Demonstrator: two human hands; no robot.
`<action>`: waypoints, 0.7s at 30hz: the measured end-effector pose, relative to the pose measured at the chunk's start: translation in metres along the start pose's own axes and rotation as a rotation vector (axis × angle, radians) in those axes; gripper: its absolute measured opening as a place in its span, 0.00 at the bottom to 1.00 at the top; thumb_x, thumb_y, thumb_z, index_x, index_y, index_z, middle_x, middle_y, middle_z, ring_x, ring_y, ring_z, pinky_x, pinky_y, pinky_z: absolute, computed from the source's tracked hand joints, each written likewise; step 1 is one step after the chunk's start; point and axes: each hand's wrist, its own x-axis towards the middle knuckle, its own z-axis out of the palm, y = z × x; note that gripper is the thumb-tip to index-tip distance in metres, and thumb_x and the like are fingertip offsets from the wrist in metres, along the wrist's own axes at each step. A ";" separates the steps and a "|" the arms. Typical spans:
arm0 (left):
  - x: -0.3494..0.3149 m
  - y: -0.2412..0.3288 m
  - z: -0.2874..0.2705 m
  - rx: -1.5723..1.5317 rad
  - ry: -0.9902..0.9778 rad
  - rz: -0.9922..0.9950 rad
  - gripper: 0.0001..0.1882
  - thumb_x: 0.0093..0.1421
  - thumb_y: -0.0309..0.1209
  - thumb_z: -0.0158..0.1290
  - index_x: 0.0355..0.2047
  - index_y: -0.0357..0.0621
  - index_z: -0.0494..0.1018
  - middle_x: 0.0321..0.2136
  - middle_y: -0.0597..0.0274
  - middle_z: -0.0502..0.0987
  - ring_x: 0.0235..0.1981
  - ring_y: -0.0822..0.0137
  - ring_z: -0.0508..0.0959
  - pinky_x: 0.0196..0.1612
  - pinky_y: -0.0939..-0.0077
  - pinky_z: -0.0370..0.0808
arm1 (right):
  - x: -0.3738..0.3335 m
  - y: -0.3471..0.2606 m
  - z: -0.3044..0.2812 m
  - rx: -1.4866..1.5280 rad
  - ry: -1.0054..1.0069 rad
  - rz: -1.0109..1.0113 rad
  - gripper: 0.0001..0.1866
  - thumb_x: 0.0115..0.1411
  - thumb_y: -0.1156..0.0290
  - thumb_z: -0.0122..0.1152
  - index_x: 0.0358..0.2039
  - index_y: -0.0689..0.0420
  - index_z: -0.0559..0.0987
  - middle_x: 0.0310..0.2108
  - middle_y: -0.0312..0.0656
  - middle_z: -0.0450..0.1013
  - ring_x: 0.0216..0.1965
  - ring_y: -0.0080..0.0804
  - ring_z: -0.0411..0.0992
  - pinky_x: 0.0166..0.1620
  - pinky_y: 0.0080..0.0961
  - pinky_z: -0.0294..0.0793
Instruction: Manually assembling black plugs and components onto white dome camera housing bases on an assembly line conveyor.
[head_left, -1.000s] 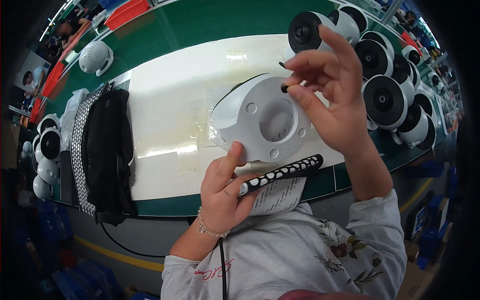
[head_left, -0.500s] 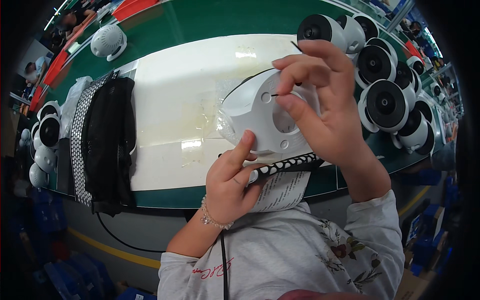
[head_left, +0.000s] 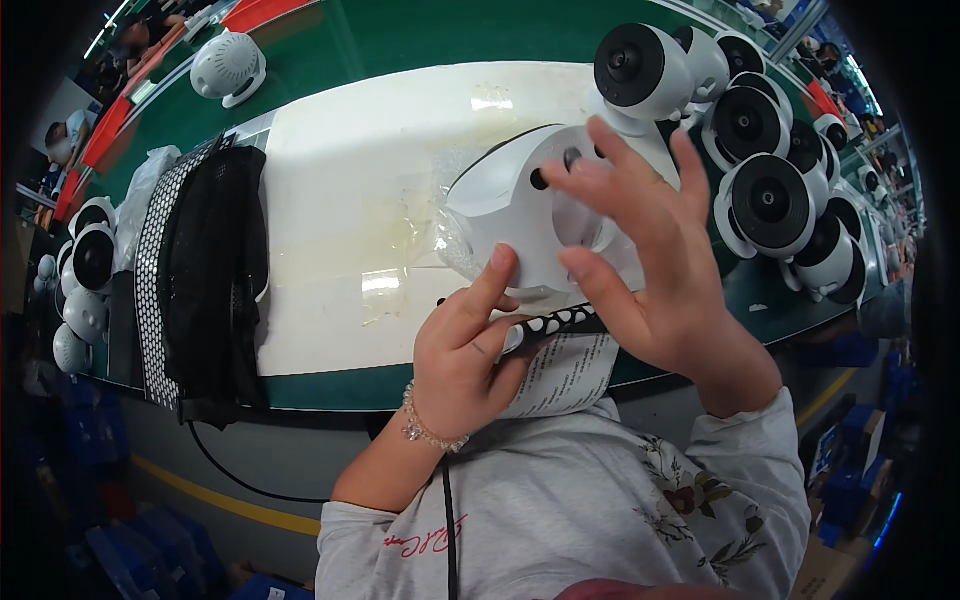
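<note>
A white fan-like or camera device lies tilted on bubble wrap, its hollow, ring-shaped base facing me. A round black pad sits on that base, with another dark spot near its upper rim. My left hand presses a fingertip against the device's lower edge. In the same hand is a black sheet with white round holes, and printed backing paper hangs beneath it. Over the right side of the base hovers my right hand, fingers spread and slightly blurred, with nothing visible in them.
Several white cameras with black round fronts crowd the right side. One white device stands at the far left. On the left, a black mesh bundle lies beside more white units. A pale board covers the green table.
My right hand has let go of a small black piece and opened, moving slightly back. The base's pale round recess now shows a black pad. My left hand stays at the device's edge.
</note>
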 end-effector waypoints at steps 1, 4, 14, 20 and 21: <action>0.001 0.001 -0.001 -0.001 0.000 -0.002 0.13 0.32 0.18 0.56 0.24 0.35 0.70 0.53 0.44 0.62 0.28 0.62 0.74 0.29 0.75 0.72 | -0.005 0.001 0.003 0.069 0.028 0.055 0.20 0.51 0.76 0.55 0.46 0.59 0.67 0.47 0.46 0.67 0.57 0.44 0.57 0.58 0.42 0.44; 0.003 0.006 0.000 0.050 -0.034 -0.036 0.12 0.34 0.18 0.56 0.23 0.34 0.70 0.53 0.44 0.62 0.28 0.62 0.75 0.29 0.75 0.72 | -0.025 0.012 0.015 0.326 0.152 0.122 0.09 0.50 0.73 0.59 0.33 0.56 0.75 0.53 0.48 0.61 0.61 0.47 0.48 0.58 0.41 0.45; 0.006 0.004 0.002 0.038 0.003 -0.024 0.10 0.34 0.20 0.59 0.19 0.30 0.69 0.52 0.43 0.62 0.28 0.62 0.75 0.29 0.75 0.72 | -0.035 0.011 0.021 0.428 0.089 0.250 0.03 0.50 0.71 0.59 0.26 0.56 0.77 0.55 0.49 0.57 0.62 0.47 0.43 0.57 0.36 0.51; 0.006 0.007 -0.001 0.064 -0.030 -0.054 0.10 0.37 0.18 0.59 0.21 0.30 0.71 0.54 0.44 0.59 0.28 0.66 0.74 0.32 0.78 0.72 | -0.047 0.008 0.024 0.014 0.199 0.090 0.08 0.52 0.64 0.57 0.29 0.52 0.79 0.54 0.44 0.59 0.59 0.42 0.49 0.57 0.35 0.45; 0.007 0.008 0.000 0.058 0.003 -0.076 0.11 0.35 0.20 0.60 0.17 0.28 0.68 0.52 0.43 0.62 0.28 0.63 0.75 0.32 0.76 0.72 | -0.053 0.004 0.023 -0.160 0.158 0.050 0.11 0.53 0.61 0.56 0.31 0.53 0.79 0.55 0.46 0.58 0.59 0.44 0.49 0.57 0.37 0.48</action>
